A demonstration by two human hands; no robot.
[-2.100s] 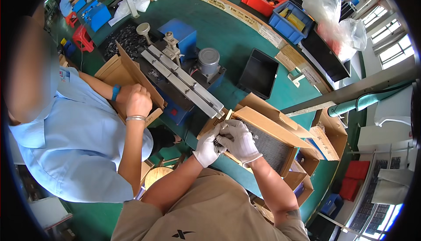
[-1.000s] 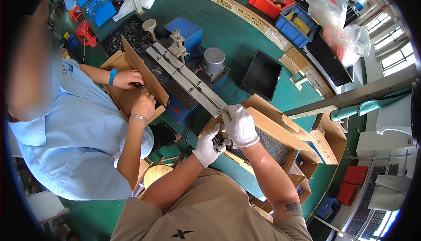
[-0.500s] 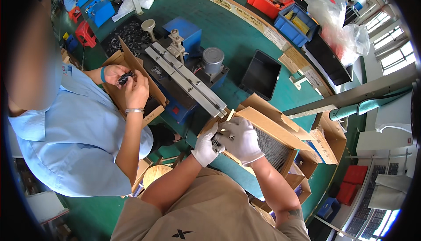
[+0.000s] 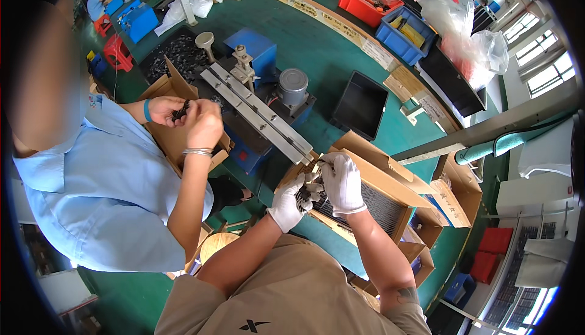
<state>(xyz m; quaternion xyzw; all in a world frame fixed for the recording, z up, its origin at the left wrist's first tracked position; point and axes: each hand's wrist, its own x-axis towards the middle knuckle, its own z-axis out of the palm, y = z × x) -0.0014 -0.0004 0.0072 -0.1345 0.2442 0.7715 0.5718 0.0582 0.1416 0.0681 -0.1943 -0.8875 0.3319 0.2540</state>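
Note:
My left hand [image 4: 285, 207], in a white glove, is closed around a bunch of small dark parts [image 4: 303, 197]. Just right of it is my right hand [image 4: 345, 187], also gloved, at the near end of a long metal rail [image 4: 262, 114]. Its fingers are bent together, and whatever they pinch is too small to make out. Below my right hand, an open cardboard box [image 4: 399, 230] holds dark parts packed in close rows [image 4: 379, 208].
At left, a co-worker in a light blue shirt [image 4: 116, 176] handles small black parts [image 4: 181, 110] over another cardboard box [image 4: 169, 140]. Beyond the rail stand a grey round-topped cylinder [image 4: 293, 85] and a black tray [image 4: 361, 104]. Red [image 4: 365, 7] and blue bins [image 4: 407, 35] line the back.
My right hand has drawn away from my left, to the right and slightly up, exposing more of the dark parts. The co-worker's right hand has moved slightly right and up.

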